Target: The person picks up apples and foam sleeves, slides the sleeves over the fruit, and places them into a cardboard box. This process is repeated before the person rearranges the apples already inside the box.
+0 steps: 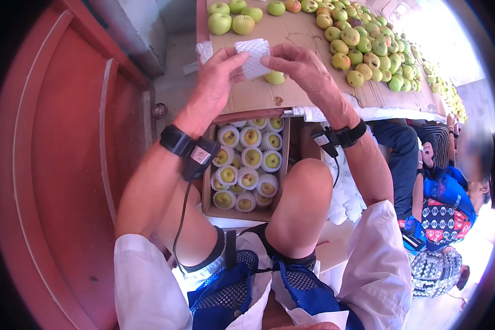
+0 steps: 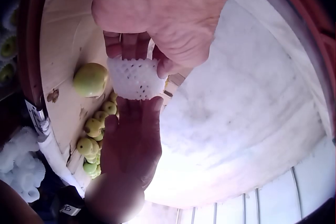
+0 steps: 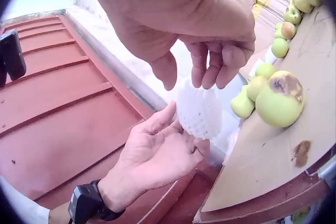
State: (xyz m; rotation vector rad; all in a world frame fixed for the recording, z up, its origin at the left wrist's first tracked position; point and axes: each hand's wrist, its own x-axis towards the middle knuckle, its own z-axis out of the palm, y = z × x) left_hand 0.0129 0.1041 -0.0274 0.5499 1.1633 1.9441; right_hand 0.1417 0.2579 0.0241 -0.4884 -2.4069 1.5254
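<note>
A white foam fruit net [image 1: 253, 58] is held up between both hands, over the near edge of the cardboard-covered table. My left hand [image 1: 221, 74] pinches one side of it between thumb and fingers. On the opposite side, my right hand [image 1: 302, 69] pinches it too. The left wrist view shows the net [image 2: 136, 79] as a short, flattened tube with small holes. Just below the hands in the head view lies a yellow-green apple [image 1: 275, 77]; in the right wrist view this apple [image 3: 281, 106] bears a brown blemish.
Between the table and my knees stands a box [image 1: 206, 198] of apples in foam nets. A large heap of loose apples [image 1: 376, 52] covers the table's right side, several more [image 1: 220, 23] its far left. White foam nets [image 1: 346, 192] lie right of my knee. People [image 1: 440, 203] sit at the right.
</note>
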